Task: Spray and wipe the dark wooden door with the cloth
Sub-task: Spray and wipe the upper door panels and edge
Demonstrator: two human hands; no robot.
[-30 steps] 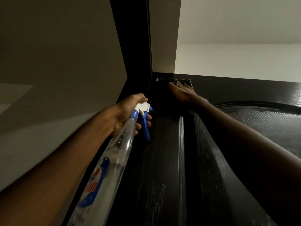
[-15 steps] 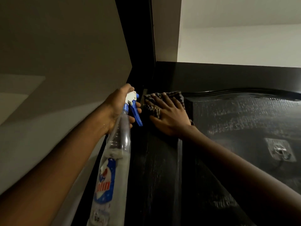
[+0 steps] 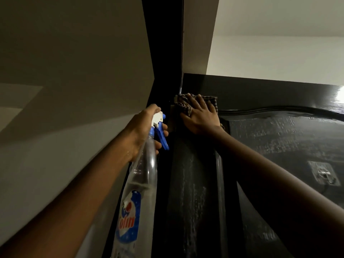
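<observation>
Dark wood, streaked with wet spray marks, makes up the door [image 3: 195, 183], which lies directly under and around the right hand [image 3: 201, 118]. A brown checked cloth [image 3: 212, 102] is pressed flat against the door's upper corner by that hand, the fingers laid out straight over it. Nothing is clenched, and the cloth is held only by pressure against the wood. Part of it is bunched just beyond the fingertips, toward the door's top edge.

Just beside this hand, on its thumb side, the left hand [image 3: 143, 129] is wrapped round the neck of a clear spray bottle [image 3: 141, 179], fingers curled by the blue trigger [image 3: 162, 138]. Whether the trigger is being squeezed cannot be told.

Wiping is judged to be under way, with the wet streaks below the wrist and on the panel beyond the forearm not yet cleared. A small hook [image 3: 323, 174] is fixed to that panel, well apart from the cloth.

Being merely pressed, the cloth could slide and drop if pressure is eased on the wet surface. The nozzle, so near the wiping hand, could be knocked, or spray could be sent onto the pale wall [image 3: 74, 71] behind the bottle.
</observation>
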